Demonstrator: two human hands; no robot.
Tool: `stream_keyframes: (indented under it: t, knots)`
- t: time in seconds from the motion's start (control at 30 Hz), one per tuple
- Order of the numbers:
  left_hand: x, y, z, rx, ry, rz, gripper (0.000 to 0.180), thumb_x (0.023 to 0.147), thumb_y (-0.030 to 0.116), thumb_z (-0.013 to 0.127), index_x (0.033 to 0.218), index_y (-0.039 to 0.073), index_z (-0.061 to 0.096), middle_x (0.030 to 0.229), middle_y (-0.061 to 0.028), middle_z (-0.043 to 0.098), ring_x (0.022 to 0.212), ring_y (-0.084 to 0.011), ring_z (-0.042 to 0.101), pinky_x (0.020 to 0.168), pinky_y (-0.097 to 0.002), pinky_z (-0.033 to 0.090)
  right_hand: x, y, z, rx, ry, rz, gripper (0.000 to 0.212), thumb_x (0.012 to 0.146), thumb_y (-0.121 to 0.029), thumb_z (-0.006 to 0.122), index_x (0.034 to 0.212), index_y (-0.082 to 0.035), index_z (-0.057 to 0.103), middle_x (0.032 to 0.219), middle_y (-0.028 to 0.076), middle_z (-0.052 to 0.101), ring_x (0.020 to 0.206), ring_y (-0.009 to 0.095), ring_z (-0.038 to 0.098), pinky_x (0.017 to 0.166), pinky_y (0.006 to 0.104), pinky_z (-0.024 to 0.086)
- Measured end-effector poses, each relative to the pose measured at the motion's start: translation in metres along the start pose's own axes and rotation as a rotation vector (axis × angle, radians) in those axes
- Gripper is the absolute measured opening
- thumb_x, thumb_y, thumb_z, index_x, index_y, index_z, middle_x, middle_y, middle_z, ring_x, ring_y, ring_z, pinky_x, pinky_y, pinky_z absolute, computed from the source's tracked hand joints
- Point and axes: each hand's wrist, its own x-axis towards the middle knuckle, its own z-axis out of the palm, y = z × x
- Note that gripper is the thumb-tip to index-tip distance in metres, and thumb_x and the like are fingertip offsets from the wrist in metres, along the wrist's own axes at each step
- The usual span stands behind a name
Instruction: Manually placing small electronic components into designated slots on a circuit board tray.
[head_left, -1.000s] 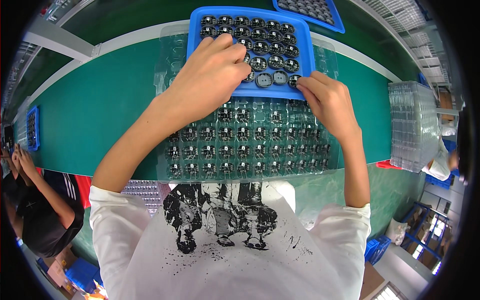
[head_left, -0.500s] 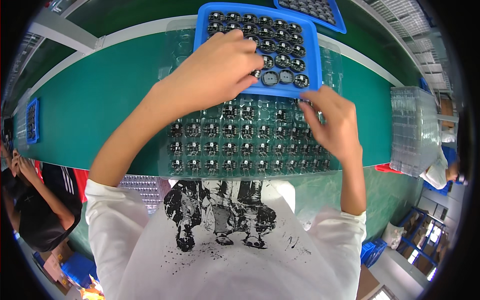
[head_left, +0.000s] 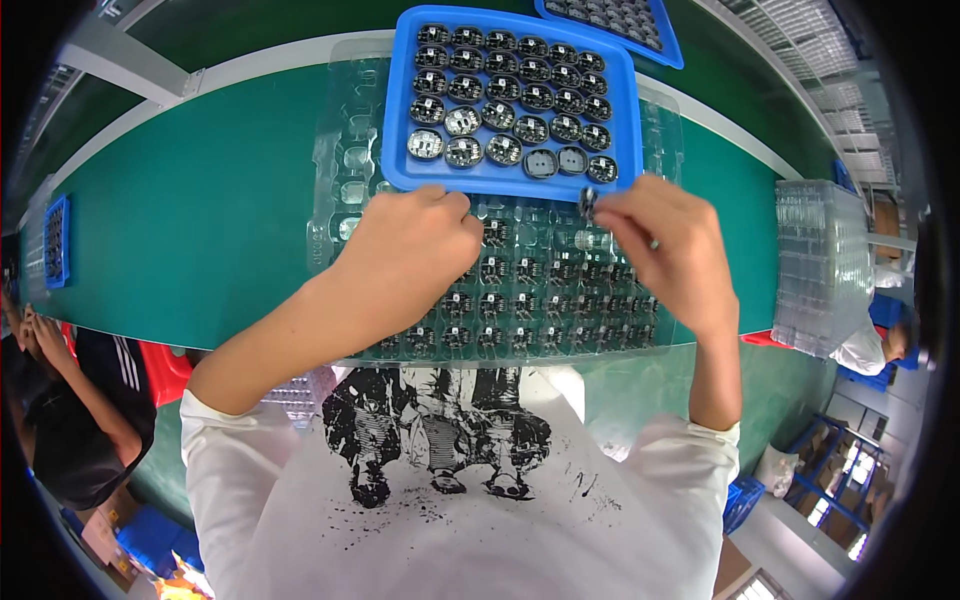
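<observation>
A blue tray [head_left: 396, 120] holds rows of small round units with black circuit boards in them; two of the front ones show a plain grey inside [head_left: 541, 164]. It rests over the far part of a clear plastic blister tray [head_left: 327, 165], whose nearer pockets hold several small circuit boards [head_left: 492, 270]. My left hand [head_left: 412, 250] is closed above the clear tray, just short of the blue tray's front edge; its fingertips and anything in them are hidden. Between thumb and fingers, my right hand [head_left: 672, 250] pinches a small dark circuit board [head_left: 587, 203] at the blue tray's front right.
A tall stack of clear blister trays [head_left: 815, 265] stands at the right end of the green table [head_left: 200, 220]. Another filled blue tray [head_left: 670, 30] lies beyond at the back, and one [head_left: 57, 240] at the far left. Another person [head_left: 85, 400] sits at the left.
My left hand has drawn back from the blue tray toward me, uncovering its front left units. My right hand has a circuit board lifted from the clear tray's area.
</observation>
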Motion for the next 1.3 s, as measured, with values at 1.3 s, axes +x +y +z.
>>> stream_keyframes:
  t: [1.3]
  knots:
    - [0.055,-0.003,0.010,-0.156,0.354,-0.023,0.005,0.076,0.004,0.067,0.079,0.001,0.066,0.079,-0.0127,0.066,0.065,-0.0342,0.068,0.055,-0.0435,0.054,0.025,0.024,0.016,-0.300,0.025,-0.122,0.009,0.081,-0.001,0.071,0.090,-0.001,0.069,0.080,0.011,0.060,0.069,0.031,0.063,0.057,0.0413,0.049]
